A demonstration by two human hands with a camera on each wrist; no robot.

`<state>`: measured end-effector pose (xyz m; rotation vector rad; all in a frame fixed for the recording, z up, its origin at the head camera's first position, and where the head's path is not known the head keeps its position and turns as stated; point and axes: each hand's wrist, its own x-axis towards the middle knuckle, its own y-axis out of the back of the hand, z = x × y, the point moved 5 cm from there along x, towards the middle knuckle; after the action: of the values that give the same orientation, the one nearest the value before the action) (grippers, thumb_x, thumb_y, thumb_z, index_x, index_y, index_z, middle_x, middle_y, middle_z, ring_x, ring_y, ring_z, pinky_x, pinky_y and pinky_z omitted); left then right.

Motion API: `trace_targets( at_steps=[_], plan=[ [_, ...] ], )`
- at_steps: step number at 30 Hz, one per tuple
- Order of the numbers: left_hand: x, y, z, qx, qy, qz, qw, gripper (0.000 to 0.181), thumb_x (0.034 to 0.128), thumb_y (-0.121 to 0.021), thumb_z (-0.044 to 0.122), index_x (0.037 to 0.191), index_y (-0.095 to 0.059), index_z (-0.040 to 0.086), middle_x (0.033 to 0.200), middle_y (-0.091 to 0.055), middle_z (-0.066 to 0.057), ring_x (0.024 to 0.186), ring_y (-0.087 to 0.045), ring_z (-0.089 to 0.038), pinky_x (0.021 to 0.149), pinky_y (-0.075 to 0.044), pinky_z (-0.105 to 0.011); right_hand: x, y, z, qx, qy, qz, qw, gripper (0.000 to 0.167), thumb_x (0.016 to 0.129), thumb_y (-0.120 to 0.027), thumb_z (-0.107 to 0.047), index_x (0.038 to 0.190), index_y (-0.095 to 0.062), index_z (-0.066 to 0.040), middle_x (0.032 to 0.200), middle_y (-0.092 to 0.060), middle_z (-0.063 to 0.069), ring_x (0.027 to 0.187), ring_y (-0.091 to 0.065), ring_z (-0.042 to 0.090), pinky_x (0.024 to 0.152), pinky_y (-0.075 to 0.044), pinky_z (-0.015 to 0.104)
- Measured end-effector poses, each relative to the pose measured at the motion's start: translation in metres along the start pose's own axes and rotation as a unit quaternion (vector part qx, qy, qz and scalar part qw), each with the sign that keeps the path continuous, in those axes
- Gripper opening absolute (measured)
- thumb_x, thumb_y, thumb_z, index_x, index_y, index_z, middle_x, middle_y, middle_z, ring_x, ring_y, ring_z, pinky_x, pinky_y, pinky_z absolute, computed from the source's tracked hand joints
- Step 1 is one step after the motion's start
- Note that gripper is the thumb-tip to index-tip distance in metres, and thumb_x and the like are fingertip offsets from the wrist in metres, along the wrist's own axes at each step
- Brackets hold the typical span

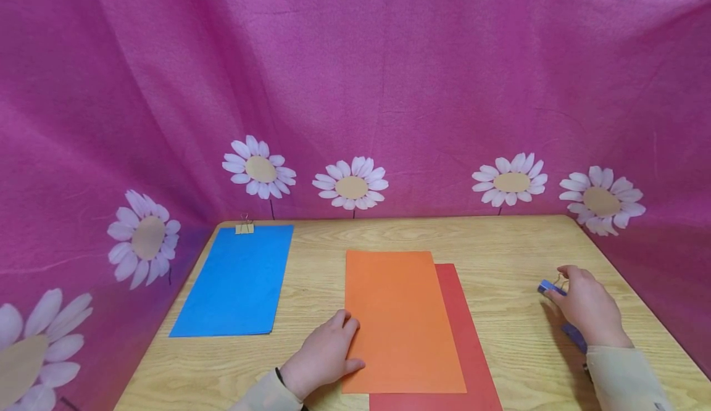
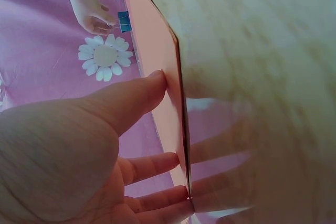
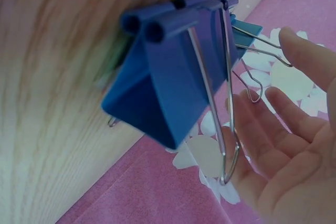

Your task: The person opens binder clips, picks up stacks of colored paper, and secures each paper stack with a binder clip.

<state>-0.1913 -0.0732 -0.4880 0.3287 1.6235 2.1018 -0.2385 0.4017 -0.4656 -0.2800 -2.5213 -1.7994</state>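
An orange sheet point(image 1: 400, 324) lies partly over a red sheet point(image 1: 469, 337) on the table. My left hand point(image 1: 324, 352) is at the orange sheet's left edge. In the left wrist view its thumb point(image 2: 139, 95) touches the orange face, and the other fingertips meet the edge. My right hand point(image 1: 594, 312) is at the right, thumb and fingers around the wire handles of a blue binder clip point(image 1: 547, 286). The right wrist view shows a gap between thumb and fingers; how firmly they touch the handles I cannot tell. A second blue binder clip point(image 3: 173, 77) stands nearer the wrist.
A blue stack of sheets point(image 1: 236, 281) lies at the left, with a yellowish binder clip point(image 1: 244, 228) on its far edge. Behind the wooden table point(image 1: 500, 238) hangs a pink cloth point(image 1: 389, 78) printed with white flowers.
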Motion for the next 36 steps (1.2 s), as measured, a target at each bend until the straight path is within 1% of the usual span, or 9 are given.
trace_targets(
  at_steps=[4, 9, 14, 19, 24, 31, 36],
  plan=[
    [0.0, 0.001, 0.0, -0.002, 0.003, -0.003, 1.0, 0.066, 0.0861, -0.082, 0.046, 0.134, -0.059, 0.007, 0.134, -0.055, -0.014, 0.113, -0.064, -0.027, 0.095, -0.056, -0.04, 0.001, -0.002, -0.001, 0.016, 0.01, 0.005, 0.9998, 0.066, 0.088, -0.077, -0.015, 0.134, -0.045, 0.021, 0.124, -0.054, 0.043, 0.111, -0.054, 0.058, 0.091, -0.046, 0.068],
    [0.0, 0.0, 0.0, -0.001, 0.008, -0.01, 0.9999, 0.067, 0.0864, -0.081, 0.048, 0.135, -0.058, 0.007, 0.135, -0.055, -0.014, 0.113, -0.064, -0.027, 0.096, -0.056, -0.04, 0.002, -0.005, -0.004, 0.035, 0.026, 0.012, 0.999, 0.066, 0.086, -0.078, -0.009, 0.132, -0.046, 0.025, 0.119, -0.051, 0.044, 0.102, -0.059, 0.055, 0.088, -0.049, 0.067],
    [0.001, -0.001, -0.001, -0.001, 0.009, -0.012, 0.9999, 0.068, 0.0866, -0.081, 0.049, 0.136, -0.058, 0.007, 0.136, -0.055, -0.014, 0.113, -0.064, -0.027, 0.097, -0.056, -0.04, 0.001, -0.006, -0.007, 0.048, 0.032, 0.005, 0.9983, 0.065, 0.085, -0.079, -0.008, 0.13, -0.046, 0.025, 0.119, -0.048, 0.042, 0.098, -0.061, 0.053, 0.086, -0.05, 0.066],
    [0.002, -0.003, -0.002, -0.002, 0.012, -0.017, 0.9998, 0.07, 0.0869, -0.08, 0.05, 0.137, -0.058, 0.008, 0.137, -0.054, -0.014, 0.116, -0.063, -0.026, 0.098, -0.055, -0.041, 0.002, -0.007, -0.01, 0.053, 0.029, -0.001, 0.9982, 0.064, 0.086, -0.08, -0.011, 0.129, -0.046, 0.023, 0.117, -0.048, 0.04, 0.099, -0.059, 0.051, 0.085, -0.051, 0.065],
    [0.002, -0.003, -0.002, 0.002, 0.009, -0.015, 0.9998, 0.069, 0.0872, -0.08, 0.05, 0.137, -0.058, 0.007, 0.138, -0.054, -0.014, 0.117, -0.063, -0.027, 0.099, -0.055, -0.04, 0.002, -0.009, -0.011, 0.055, 0.03, -0.003, 0.9981, 0.066, 0.087, -0.08, -0.013, 0.13, -0.046, 0.023, 0.116, -0.049, 0.04, 0.098, -0.059, 0.05, 0.086, -0.051, 0.065],
    [0.0, 0.0, 0.001, 0.002, 0.008, -0.014, 0.9999, 0.069, 0.0875, -0.08, 0.048, 0.137, -0.057, 0.007, 0.138, -0.054, -0.015, 0.117, -0.063, -0.027, 0.098, -0.055, -0.041, 0.005, -0.009, -0.012, 0.054, 0.023, -0.006, 0.9983, 0.068, 0.087, -0.079, -0.01, 0.131, -0.042, 0.025, 0.117, -0.052, 0.044, 0.102, -0.057, 0.054, 0.091, -0.048, 0.068],
    [0.0, 0.001, 0.002, 0.006, 0.011, -0.016, 0.9998, 0.07, 0.0874, -0.08, 0.049, 0.138, -0.057, 0.007, 0.138, -0.054, -0.015, 0.117, -0.063, -0.027, 0.099, -0.055, -0.04, 0.005, -0.008, -0.012, 0.057, 0.025, -0.005, 0.998, 0.065, 0.087, -0.078, -0.01, 0.129, -0.043, 0.025, 0.114, -0.054, 0.043, 0.1, -0.058, 0.053, 0.089, -0.048, 0.066]
  ],
)
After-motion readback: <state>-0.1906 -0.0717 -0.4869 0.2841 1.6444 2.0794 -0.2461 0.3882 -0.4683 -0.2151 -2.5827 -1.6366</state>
